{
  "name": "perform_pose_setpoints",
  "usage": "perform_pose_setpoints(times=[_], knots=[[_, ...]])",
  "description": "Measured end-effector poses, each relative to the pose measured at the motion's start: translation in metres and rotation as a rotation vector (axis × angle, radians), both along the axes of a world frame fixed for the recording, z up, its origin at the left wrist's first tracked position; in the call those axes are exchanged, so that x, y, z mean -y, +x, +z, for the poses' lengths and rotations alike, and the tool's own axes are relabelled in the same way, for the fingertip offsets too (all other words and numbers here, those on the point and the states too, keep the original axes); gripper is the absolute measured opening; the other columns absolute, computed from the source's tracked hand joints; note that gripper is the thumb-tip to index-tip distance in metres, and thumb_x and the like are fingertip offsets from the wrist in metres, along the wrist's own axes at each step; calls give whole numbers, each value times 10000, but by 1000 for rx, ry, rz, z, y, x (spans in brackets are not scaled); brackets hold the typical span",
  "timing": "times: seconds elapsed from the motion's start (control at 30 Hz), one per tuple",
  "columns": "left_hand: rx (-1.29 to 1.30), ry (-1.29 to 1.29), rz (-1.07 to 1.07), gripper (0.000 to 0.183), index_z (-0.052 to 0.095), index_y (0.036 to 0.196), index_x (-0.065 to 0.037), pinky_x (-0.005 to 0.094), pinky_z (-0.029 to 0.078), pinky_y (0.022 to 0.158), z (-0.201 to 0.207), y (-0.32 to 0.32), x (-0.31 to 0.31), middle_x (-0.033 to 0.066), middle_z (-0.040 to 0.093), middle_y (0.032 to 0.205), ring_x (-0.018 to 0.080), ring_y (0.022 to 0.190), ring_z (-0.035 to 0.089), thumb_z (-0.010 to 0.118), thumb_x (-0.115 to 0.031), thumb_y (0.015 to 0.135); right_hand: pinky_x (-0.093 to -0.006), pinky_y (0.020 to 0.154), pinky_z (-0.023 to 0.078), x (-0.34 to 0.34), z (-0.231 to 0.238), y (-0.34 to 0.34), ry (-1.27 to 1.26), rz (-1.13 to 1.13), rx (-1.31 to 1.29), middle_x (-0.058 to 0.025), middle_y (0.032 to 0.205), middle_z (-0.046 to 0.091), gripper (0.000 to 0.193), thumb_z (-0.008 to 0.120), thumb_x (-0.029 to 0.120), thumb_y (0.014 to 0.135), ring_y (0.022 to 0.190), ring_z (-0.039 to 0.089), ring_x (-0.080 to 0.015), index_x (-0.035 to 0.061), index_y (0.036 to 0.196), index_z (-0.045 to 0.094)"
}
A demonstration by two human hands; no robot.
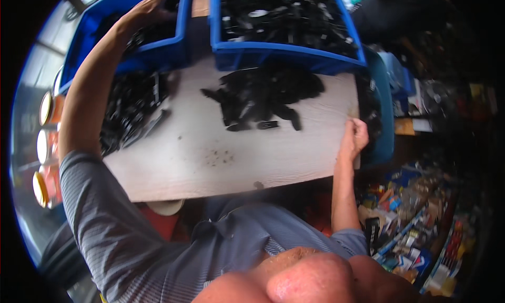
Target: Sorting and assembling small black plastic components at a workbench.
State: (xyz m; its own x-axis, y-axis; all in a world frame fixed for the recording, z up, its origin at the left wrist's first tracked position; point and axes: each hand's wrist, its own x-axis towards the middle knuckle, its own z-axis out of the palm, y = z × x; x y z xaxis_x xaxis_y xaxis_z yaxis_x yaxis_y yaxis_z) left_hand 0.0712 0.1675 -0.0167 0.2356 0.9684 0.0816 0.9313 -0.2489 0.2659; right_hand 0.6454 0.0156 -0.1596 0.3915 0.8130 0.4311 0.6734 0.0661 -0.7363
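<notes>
My left hand (150, 9) reaches into the upper left of the head view, over a blue bin (179, 45) with dark pieces inside. Its fingers look spread, though blurred and partly cut off by the picture's upper edge. At the board's right edge my right hand (356, 137) is closed, its fingers curled together; what they hold, if anything, is hidden. Between the hands, a loose heap of black plastic-looking pieces (263, 92) lies on the pale board (284, 155). More dark pieces (131, 105) are piled at the board's left side, below the left bin.
Another blue bin (289, 53), full of black pieces, stands at the far middle. A teal tub (386, 113) sits beyond the board's right edge. Lidded jars (46, 145) line the left. Mixed small packages (405, 203) fill the lower right. Another person's dark clothing (392, 16) shows at upper right.
</notes>
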Motion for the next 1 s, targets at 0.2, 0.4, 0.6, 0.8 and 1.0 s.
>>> perform_pose_setpoints(times=[0.2, 0.4, 0.6, 0.8, 1.0], knots=[[-171, 122, 274, 705, 490, 1434, -264, 479, 507, 977, -42, -20, -31, 207, 609, 1276, 407, 1174, 620, 671, -582, 831, -308, 682, 482, 0, 9, -11, -5, -18, -26, -46, 730, 647, 183, 725, 170, 860, 687, 578, -144, -5, 850, 670], [-200, 41, 265, 664, 501, 1405, -189, 487, 503, 979, -41, -41, -43, 215, 647, 1239, 398, 1163, 625, 692, -493, 847, -333, 703, 488, -3, 11, -12, -16, -39, -29, -61, 734, 651, 192, 718, 187, 838, 691, 590, -172, 1, 849, 669], [-103, 196, 188, 709, 467, 1460, -187, 457, 500, 988, -66, -57, -51, 216, 678, 1207, 366, 1158, 635, 711, -393, 827, -334, 720, 488, -2, 17, -18, -36, -24, -27, -79, 749, 654, 199, 707, 185, 840, 711, 594, -188, -8, 847, 663], [-57, 145, 205, 639, 518, 1414, -176, 462, 522, 949, -43, -46, -41, 184, 690, 1219, 375, 1123, 657, 698, -312, 816, -340, 721, 484, -2, 14, -16, -29, -21, -46, -80, 751, 649, 192, 700, 173, 839, 723, 589, -188, -12, 837, 650], [-86, 67, 256, 641, 522, 1415, -216, 458, 517, 962, -46, -42, -39, 186, 693, 1205, 365, 1137, 656, 716, -340, 817, -343, 722, 482, -2, 14, -18, -41, -37, -55, -83, 753, 647, 200, 698, 178, 840, 723, 587, -190, -17, 844, 655]])
